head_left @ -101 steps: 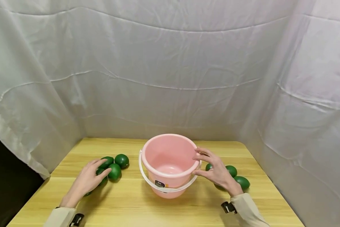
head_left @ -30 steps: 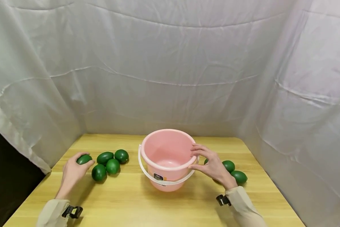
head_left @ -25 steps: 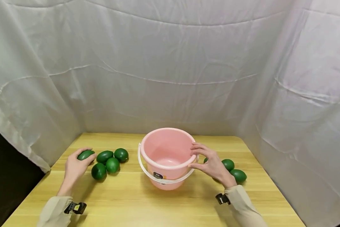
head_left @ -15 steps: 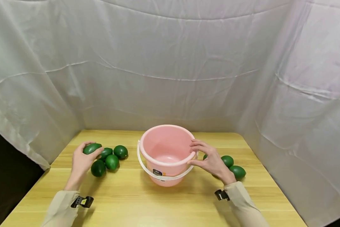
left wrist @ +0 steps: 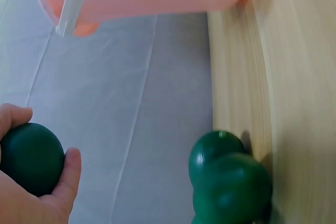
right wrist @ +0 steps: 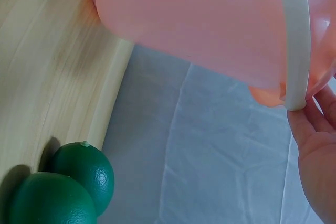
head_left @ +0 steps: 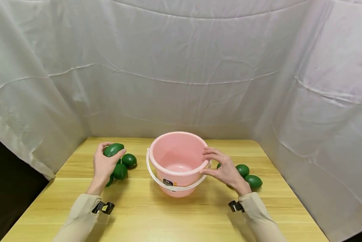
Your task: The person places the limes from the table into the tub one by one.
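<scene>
My left hand (head_left: pixel 104 165) grips a dark green lime (head_left: pixel 113 150), thumb on one side and fingers on the other. That lime (left wrist: pixel 32 158) is held in the air, above several other limes (head_left: pixel 120 171) on the left of the table. In the middle stands a pink bucket (head_left: pixel 177 181), upright, its white handle (head_left: pixel 156 181) hanging down at the front. My right hand (head_left: pixel 226 171) holds the bucket's right rim, thumb outside and fingertips over the edge. In the right wrist view, the right hand (right wrist: pixel 320 156) touches the rim beside the handle's joint.
More limes (head_left: pixel 253 182) lie on the wooden table (head_left: pixel 181 222) to the right, partly hidden behind the right hand. Grey-white cloth (head_left: pixel 181 67) hangs behind the table and along both sides. A black wrist strap with a small device (head_left: pixel 103 207) sits on the left sleeve.
My left hand went from the lime group to a lime at far left, took hold of it, and has lifted it rightward toward the bucket. My right hand stays on the rim.
</scene>
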{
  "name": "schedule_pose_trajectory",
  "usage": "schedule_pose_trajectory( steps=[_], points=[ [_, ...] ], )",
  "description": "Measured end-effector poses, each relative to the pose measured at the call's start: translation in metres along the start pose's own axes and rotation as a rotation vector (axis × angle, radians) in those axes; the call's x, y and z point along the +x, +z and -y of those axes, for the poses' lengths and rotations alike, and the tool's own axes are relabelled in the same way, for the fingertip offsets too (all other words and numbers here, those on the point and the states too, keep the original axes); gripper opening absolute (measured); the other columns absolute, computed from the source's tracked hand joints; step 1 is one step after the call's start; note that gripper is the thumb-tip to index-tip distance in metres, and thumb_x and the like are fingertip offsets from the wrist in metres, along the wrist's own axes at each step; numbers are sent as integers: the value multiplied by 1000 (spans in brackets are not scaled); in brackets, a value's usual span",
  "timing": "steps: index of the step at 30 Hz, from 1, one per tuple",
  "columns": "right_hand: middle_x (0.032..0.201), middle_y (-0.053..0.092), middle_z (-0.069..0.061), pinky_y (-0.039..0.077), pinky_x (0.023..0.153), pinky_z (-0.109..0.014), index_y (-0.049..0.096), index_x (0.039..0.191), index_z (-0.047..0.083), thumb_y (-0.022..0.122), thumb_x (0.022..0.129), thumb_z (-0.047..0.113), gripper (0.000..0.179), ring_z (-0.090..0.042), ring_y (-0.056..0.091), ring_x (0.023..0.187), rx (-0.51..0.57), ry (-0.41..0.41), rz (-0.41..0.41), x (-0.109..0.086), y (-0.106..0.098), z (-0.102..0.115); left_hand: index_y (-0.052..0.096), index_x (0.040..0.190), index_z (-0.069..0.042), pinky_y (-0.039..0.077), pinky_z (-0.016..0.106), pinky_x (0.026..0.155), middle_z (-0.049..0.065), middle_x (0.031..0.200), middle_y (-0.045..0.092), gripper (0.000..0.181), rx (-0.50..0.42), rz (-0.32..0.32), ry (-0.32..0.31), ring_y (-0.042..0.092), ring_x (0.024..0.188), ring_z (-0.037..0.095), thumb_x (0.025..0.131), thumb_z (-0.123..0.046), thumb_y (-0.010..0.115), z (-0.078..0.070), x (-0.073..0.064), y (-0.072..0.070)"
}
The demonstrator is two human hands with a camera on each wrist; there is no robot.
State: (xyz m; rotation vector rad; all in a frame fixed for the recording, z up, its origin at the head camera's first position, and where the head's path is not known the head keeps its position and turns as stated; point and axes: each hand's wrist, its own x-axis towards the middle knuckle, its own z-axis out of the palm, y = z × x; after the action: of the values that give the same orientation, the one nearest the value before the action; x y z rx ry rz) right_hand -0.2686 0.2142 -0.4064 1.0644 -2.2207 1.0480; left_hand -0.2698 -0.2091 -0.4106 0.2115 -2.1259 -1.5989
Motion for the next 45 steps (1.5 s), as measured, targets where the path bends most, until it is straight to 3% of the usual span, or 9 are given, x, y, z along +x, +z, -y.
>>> schedule_pose_trajectory(
  steps=[5, 9, 14, 21, 25, 34, 45],
  points=[
    [126, 64, -12, 41, 111, -22, 71, 107, 17, 89, 68, 20, 43, -30, 52, 129, 2, 1, -2, 0, 0, 0, 56, 125, -17, 48, 30, 78, 4, 118, 55, 52, -43, -8, 38, 53, 98, 18, 80, -23, 81, -9, -1, 11],
    [128, 63, -8, 40, 111, -22, 71, 107, 18, 90, 68, 19, 43, -28, 52, 130, 6, 18, 1, 1, 1, 1, 59, 125, -18, 50, 31, 77, 2, 117, 54, 49, -144, 51, 30, 53, 97, 19, 81, -12, 80, -15, 0, 17],
    [129, 63, -5, 40, 112, -23, 71, 107, 18, 89, 69, 20, 43, -27, 52, 131, 6, 25, 3, 1, 1, 1, 61, 122, -19, 54, 30, 74, 0, 114, 56, 46, -204, 107, 50, 56, 94, 19, 81, -17, 81, -21, 0, 23],
    [125, 64, -13, 40, 110, -20, 71, 106, 16, 90, 67, 21, 43, -31, 54, 127, -17, -6, -16, -4, 2, 1, 62, 124, -17, 56, 33, 74, 10, 119, 59, 46, -163, 192, 103, 58, 95, 21, 82, -21, 80, -25, -6, 31],
    [126, 64, -14, 40, 110, -19, 71, 107, 16, 90, 68, 21, 43, -30, 53, 128, -11, 9, -9, -4, 1, 2, 63, 125, -19, 55, 34, 75, 13, 119, 60, 46, -144, 205, 136, 58, 95, 24, 83, -22, 80, -25, -6, 36],
    [124, 65, -11, 38, 111, -20, 72, 105, 16, 90, 67, 20, 43, -31, 54, 128, -11, -2, -22, -3, 2, 1, 62, 126, -25, 55, 35, 76, 10, 119, 62, 45, -120, 225, 179, 60, 93, 25, 84, -27, 79, -27, -7, 46],
    [125, 65, -6, 38, 111, -19, 72, 106, 18, 90, 67, 20, 43, -30, 54, 128, -8, -9, -27, -2, 3, -2, 60, 127, -25, 55, 36, 78, 8, 121, 62, 45, -125, 257, 269, 61, 95, 25, 85, -25, 78, -42, -11, 58]
  ],
)
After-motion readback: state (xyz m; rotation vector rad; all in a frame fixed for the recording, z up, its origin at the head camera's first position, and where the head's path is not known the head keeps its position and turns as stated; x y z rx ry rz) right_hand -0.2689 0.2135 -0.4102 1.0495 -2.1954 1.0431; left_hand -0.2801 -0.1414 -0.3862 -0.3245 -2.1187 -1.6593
